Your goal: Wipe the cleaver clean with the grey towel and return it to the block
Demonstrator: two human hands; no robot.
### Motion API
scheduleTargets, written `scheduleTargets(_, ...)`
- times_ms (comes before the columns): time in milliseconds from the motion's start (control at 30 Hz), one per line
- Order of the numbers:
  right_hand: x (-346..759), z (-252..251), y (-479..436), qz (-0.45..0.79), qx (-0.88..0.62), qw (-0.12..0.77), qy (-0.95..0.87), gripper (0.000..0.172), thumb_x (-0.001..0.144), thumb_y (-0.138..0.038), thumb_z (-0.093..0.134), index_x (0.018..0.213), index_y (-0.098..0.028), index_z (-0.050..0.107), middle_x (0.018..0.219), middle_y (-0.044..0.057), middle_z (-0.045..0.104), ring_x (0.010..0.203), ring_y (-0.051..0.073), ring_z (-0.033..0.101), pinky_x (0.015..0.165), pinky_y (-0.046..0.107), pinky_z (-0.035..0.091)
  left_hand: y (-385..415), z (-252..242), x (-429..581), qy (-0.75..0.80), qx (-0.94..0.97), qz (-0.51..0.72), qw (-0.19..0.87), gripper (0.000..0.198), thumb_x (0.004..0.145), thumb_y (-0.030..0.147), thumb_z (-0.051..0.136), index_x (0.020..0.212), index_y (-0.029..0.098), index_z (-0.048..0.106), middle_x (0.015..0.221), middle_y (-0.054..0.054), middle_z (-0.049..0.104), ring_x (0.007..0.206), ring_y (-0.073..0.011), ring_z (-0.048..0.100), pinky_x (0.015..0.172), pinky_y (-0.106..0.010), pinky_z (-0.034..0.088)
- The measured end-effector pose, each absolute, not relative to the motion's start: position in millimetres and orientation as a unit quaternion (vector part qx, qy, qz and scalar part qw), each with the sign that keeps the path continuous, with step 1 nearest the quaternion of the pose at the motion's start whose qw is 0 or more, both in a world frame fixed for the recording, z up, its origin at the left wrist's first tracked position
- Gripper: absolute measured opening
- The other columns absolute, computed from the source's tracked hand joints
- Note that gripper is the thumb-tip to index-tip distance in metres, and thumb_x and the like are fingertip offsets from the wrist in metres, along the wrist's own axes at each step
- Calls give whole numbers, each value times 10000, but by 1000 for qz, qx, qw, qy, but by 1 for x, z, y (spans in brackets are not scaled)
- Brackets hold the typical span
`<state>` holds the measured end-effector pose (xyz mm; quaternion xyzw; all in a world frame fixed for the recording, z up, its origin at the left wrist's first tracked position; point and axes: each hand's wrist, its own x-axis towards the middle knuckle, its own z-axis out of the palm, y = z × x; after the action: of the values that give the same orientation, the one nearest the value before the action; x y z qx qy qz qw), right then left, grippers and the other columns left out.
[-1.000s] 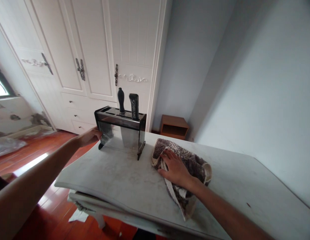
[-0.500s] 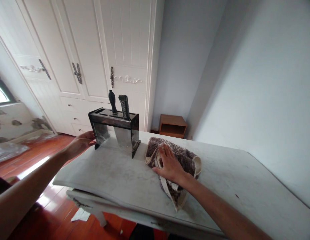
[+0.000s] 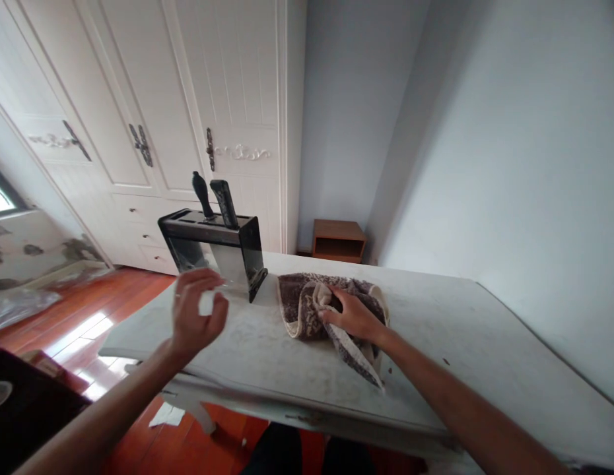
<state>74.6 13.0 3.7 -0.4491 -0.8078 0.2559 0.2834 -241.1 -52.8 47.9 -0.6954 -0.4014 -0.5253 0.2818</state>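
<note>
My right hand [image 3: 354,315] lies on a crumpled brown patterned towel [image 3: 301,305] on the white marble table [image 3: 445,343], its fingers curled into a fold of the cloth. My left hand [image 3: 195,315] hovers above the table's left part with fingers apart, holding nothing, a short way in front of the dark knife block [image 3: 212,247]. Two knives with black handles [image 3: 222,201] stand in the block's slots.
White wardrobe doors [image 3: 153,99] with metal handles stand behind the table. A small wooden nightstand [image 3: 337,239] sits in the corner by the blue-grey wall. Red wooden floor [image 3: 64,323] lies to the left, with a scrap of paper [image 3: 167,415] under the table edge.
My left hand has let go of the knife block's left end and pulled back toward me, now raised with fingers apart. My right hand has gathered the towel tighter.
</note>
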Motion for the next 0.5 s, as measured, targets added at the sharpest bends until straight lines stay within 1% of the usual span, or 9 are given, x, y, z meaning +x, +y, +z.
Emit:
scheduleTargets(67, 83, 7, 15, 271, -450, 306, -794, 547, 757, -306, 660, 1267, -133, 565, 1231, 129, 622, 1134, 283, 585, 1036, 434, 411, -58, 46, -203, -351, -803, -438, 202, 277, 792, 52, 518, 1031, 187, 557, 1025, -85, 580, 945, -185, 579, 827, -322, 498)
scheduleTargets(100, 86, 8, 15, 282, -452, 316, -785, 548, 742, -293, 664, 1257, -131, 573, 1229, 130, 623, 1126, 284, 589, 1028, 435, 420, -58, 44, -186, -352, -838, -390, 148, 289, 822, 80, 505, 1080, 197, 557, 1074, -94, 587, 993, -197, 584, 863, -337, 497)
scheduleTargets(133, 89, 9, 16, 296, -452, 329, -775, 557, 731, -291, 666, 1256, -128, 575, 1227, 132, 624, 1117, 284, 595, 1019, 435, 431, -57, 41, -171, -375, -849, -363, 85, 300, 849, 131, 504, 1140, 192, 545, 1141, -113, 585, 1064, -219, 580, 914, -362, 490)
scheduleTargets(200, 94, 13, 16, 330, -436, 358, -757, 550, 723, -290, 649, 1244, -128, 583, 1189, 125, 642, 1086, 276, 614, 995, 426, 456, -50, 31, -145, -440, -833, -333, -46, 419, 880, 298, 528, 1275, 165, 476, 1256, -150, 557, 1096, -254, 590, 933, -404, 496)
scheduleTargets(267, 99, 19, 15, 366, -407, 389, -741, 505, 718, -274, 614, 1205, -140, 605, 1130, 102, 665, 1054, 259, 629, 972, 407, 473, -40, 19, -125, -499, -795, -305, -162, 647, 851, 465, 569, 1371, 121, 393, 1319, -194, 530, 1185, -310, 553, 992, -462, 460)
scheduleTargets(300, 101, 23, 14, 388, -392, 401, -732, 494, 711, -267, 602, 1190, -146, 611, 1107, 90, 671, 1045, 251, 630, 963, 395, 477, -34, 14, -117, -522, -774, -295, -203, 764, 809, 524, 608, 1395, 98, 363, 1351, -218, 505, 1234, -336, 516, 1029, -485, 426)
scheduleTargets(367, 108, 36, 12, 446, -367, 409, -707, 516, 688, -262, 594, 1192, -150, 601, 1071, 74, 678, 1014, 237, 634, 927, 365, 491, -23, 6, -105, -533, -746, -299, -264, 940, 718, 563, 694, 1427, 77, 314, 1399, -239, 459, 1298, -354, 452, 1081, -488, 367)
scheduleTargets(433, 116, 51, 9, 519, -359, 395, -668, 585, 664, -257, 590, 1239, -152, 558, 1063, 69, 678, 953, 222, 644, 863, 336, 512, -12, 4, -96, -504, -728, -333, -324, 988, 668, 534, 752, 1433, 95, 306, 1399, -222, 468, 1296, -337, 457, 1083, -463, 363)
scheduleTargets(500, 125, 68, 8, 588, -359, 358, -631, 673, 647, -230, 563, 1311, -161, 485, 1098, 77, 668, 906, 216, 653, 813, 326, 528, -4, 7, -89, -442, -721, -353, -399, 908, 666, 492, 770, 1397, 128, 372, 1346, -180, 535, 1235, -306, 515, 1042, -429, 404)
